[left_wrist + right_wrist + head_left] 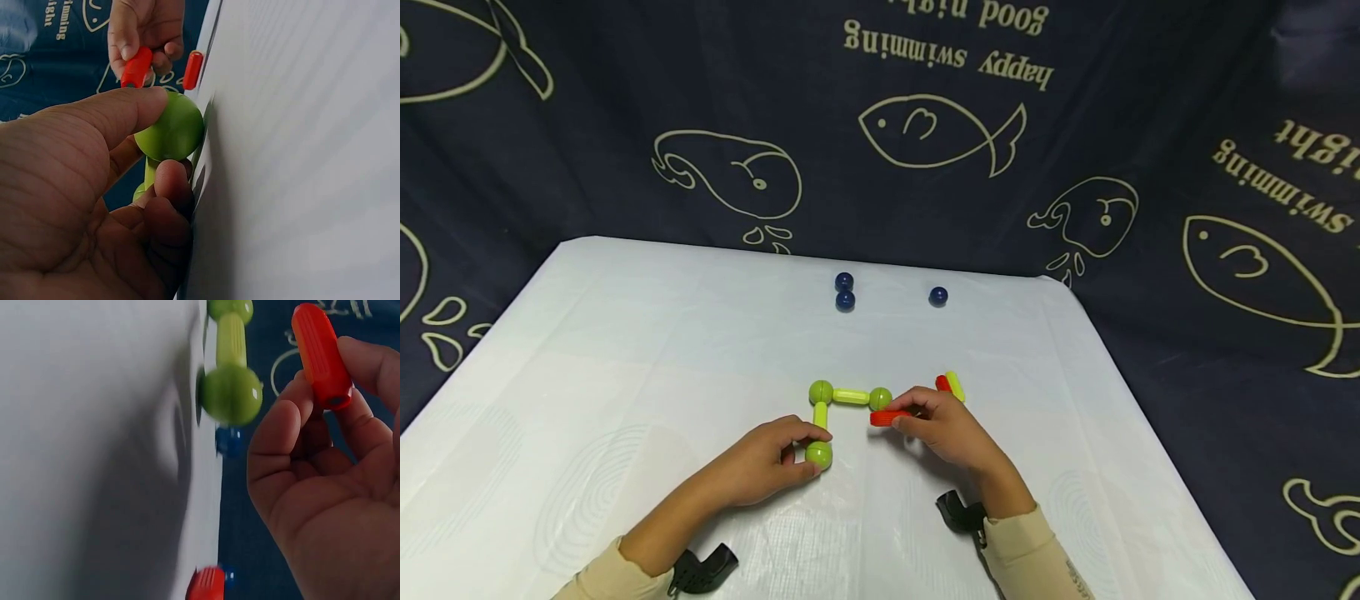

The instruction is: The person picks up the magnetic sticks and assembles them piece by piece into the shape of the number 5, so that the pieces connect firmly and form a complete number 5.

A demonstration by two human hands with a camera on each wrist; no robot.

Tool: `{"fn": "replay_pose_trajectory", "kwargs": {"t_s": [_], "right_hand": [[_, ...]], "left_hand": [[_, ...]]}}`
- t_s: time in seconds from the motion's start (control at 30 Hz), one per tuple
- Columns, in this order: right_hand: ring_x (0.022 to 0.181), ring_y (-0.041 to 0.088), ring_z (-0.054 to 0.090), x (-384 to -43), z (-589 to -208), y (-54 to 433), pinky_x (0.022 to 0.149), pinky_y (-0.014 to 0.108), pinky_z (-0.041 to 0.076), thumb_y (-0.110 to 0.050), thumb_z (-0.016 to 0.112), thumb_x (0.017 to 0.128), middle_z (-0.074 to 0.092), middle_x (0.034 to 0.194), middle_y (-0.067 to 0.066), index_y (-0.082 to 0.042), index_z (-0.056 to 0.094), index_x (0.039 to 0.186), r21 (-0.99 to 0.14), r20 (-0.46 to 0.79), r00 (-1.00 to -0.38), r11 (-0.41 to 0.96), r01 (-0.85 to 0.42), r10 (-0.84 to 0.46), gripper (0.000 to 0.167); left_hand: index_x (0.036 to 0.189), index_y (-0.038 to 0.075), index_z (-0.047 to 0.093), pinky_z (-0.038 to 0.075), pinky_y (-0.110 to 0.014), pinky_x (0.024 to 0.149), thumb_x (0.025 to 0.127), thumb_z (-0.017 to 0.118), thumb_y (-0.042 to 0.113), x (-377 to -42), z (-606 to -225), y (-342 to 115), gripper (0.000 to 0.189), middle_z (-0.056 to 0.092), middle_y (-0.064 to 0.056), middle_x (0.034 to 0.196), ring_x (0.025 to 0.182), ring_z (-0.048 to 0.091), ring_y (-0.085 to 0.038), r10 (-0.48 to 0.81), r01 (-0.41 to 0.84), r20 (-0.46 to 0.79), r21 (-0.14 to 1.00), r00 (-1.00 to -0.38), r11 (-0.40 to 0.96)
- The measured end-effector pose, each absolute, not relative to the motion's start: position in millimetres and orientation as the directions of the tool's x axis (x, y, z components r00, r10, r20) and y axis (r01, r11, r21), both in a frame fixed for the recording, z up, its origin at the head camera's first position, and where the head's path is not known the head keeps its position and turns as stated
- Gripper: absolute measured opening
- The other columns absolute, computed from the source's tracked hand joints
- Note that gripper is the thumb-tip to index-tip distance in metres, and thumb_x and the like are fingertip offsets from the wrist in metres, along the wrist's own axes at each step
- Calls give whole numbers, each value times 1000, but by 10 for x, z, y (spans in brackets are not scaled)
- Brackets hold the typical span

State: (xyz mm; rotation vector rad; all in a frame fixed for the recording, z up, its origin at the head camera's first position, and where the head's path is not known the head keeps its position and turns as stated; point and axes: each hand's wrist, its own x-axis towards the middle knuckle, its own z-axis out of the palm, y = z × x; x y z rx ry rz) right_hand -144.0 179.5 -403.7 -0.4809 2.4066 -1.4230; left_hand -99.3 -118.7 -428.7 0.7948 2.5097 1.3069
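Three green balls joined by two yellow-green rods form an L on the table. My left hand (763, 462) grips the near green ball (819, 456) between thumb and fingers; the upright rod (820, 414) runs from it to the corner ball (822, 392). A second rod (851, 397) links that corner to the right-hand ball (881, 399). My right hand (953, 431) pinches a red rod (322, 356), held above the table close to the right-hand ball. In the right wrist view, the red rod stands apart from the green ball (231, 394).
Beyond the right hand lie a loose red rod (942, 383) and a yellow-green rod (955, 385), side by side. Toward the far edge of the white table (700, 333) are two dark blue balls (846, 301) together and another blue ball (938, 297) farther right.
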Motion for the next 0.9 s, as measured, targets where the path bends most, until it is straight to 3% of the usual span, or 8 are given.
{"fn": "replay_pose_trajectory", "kwargs": {"t_s": [0.33,0.9], "right_hand": [[75,17,54,-1357,-4058,1621,65,25,45,-9,69,93,64,89,-2,-16,72,108,-856,-60,-802,443,-265,-595,16],[82,13,56,-1300,-4150,1447,73,27,47,-12,70,93,66,90,-10,-18,72,103,-826,-82,-806,493,-274,-586,11]], "left_hand": [[122,14,66,45,-25,64,91,73,22,-990,-4287,-1184,33,57,4,100,71,50,-6,545,371,75,808,-835,457],[122,15,67,44,-25,62,91,74,23,-997,-4301,-1182,32,58,4,101,70,49,-5,543,363,71,814,-837,453]]}}
